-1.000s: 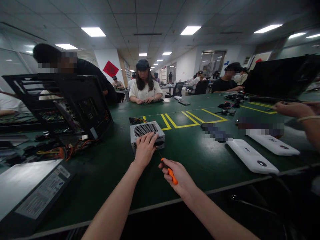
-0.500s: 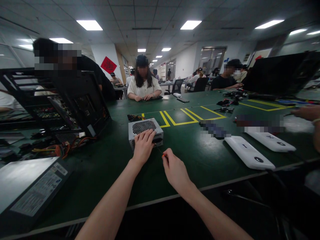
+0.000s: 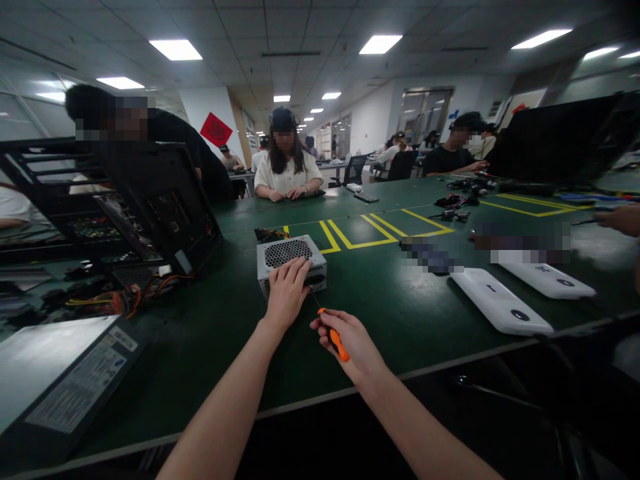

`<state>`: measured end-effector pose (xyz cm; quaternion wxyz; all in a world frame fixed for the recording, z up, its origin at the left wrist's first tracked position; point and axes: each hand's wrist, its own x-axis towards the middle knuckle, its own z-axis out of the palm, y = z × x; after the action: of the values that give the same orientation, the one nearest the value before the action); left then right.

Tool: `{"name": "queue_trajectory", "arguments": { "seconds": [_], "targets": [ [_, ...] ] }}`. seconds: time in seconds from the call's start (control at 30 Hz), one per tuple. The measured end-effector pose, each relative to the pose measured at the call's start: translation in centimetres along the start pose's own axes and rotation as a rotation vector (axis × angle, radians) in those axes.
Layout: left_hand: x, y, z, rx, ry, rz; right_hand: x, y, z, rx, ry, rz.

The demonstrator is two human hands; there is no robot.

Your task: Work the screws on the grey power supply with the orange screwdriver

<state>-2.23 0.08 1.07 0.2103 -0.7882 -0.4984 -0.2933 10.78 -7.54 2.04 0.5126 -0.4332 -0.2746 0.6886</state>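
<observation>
A grey computer power supply unit [image 3: 287, 253] with a honeycomb vent on top sits on the green table in front of me. My left hand [image 3: 289, 287] grips its near edge, fingers laid over the top and thumb at the side. An orange-and-black screwdriver [image 3: 338, 343] is held in my right hand [image 3: 350, 337], its handle exposed along the palm and the fingers round it. The thin shaft points toward the unit's near face. Where the tip ends is too small to make out. A bundle of cables [image 3: 274, 234] comes out behind the unit.
On the left stand an open black computer case [image 3: 170, 193], loose cables [image 3: 125, 297] and a larger metal box with a label [image 3: 75, 380]. White power banks [image 3: 500, 303] lie to the right. Yellow tape [image 3: 370, 247] marks the table [image 3: 210, 373]. A person [image 3: 287, 167] sits opposite.
My right hand has turned and opened its grip somewhat, so the orange handle now shows. It sits slightly lower. My left hand and the power supply unit have stayed in place.
</observation>
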Motion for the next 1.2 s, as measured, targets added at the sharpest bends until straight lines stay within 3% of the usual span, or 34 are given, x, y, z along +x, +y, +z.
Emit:
{"name": "queue_trajectory", "arguments": {
  "seconds": [0.17,0.27,0.5,0.7,0.97,1.2],
  "targets": [
    [0.0,-0.1,0.0,-0.007,-0.001,0.003,-0.3,-0.1,0.4,0.179,-0.025,0.142],
    [-0.1,0.0,-0.1,-0.003,-0.002,0.007,0.0,0.1,0.4,0.246,-0.017,0.133],
    [-0.1,-0.1,0.0,0.014,0.004,0.014,0.0,0.6,0.8,0.286,-0.002,0.137],
    [-0.1,-0.8,-0.3,-0.062,-0.012,0.018,-0.5,0.4,1.0,0.351,-0.067,0.308],
    [-0.5,-1.6,-0.8,-0.054,-0.03,0.076,-0.6,0.9,1.4,0.386,-0.033,0.225],
    [-0.7,-1.5,-0.2,0.018,0.016,0.099,-0.7,0.9,1.7,0.393,-0.098,0.368]
  ]
}}
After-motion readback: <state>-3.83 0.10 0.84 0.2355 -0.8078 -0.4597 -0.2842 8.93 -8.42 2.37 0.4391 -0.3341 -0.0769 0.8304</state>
